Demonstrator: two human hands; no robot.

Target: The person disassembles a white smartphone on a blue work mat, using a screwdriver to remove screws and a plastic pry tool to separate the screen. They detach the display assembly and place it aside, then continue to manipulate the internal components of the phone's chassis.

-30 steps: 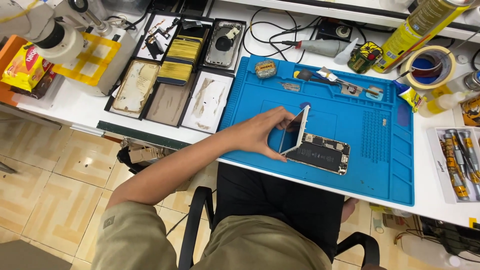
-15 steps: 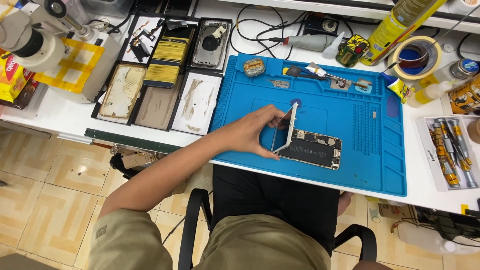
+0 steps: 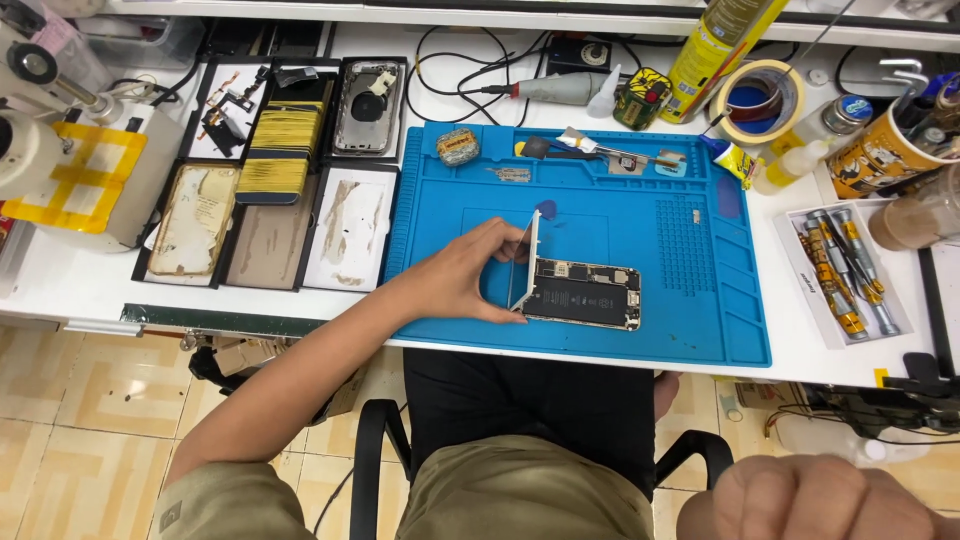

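An opened phone body [image 3: 584,294] lies on the blue work mat [image 3: 690,300], its battery and circuit board showing. The phone's white-edged screen panel [image 3: 527,258] stands lifted on its left side, nearly upright. My left hand [image 3: 462,277] grips that panel, thumb and fingers around its edge. My right hand [image 3: 820,498] is down at the bottom right, off the table, curled into a fist with nothing seen in it.
Black trays [image 3: 285,150] of phone parts sit left of the mat, a microscope [image 3: 40,110] beyond them. Along the back are a tape roll [image 3: 757,98], a yellow can [image 3: 715,45], tweezers [image 3: 610,150] and cables. A screwdriver tray [image 3: 845,268] lies right. A chair [image 3: 380,450] is below.
The view has shifted, so the mat sits more central. My left hand still holds the screen panel, now raised a bit more upright. My right fist has come into view at the bottom right.
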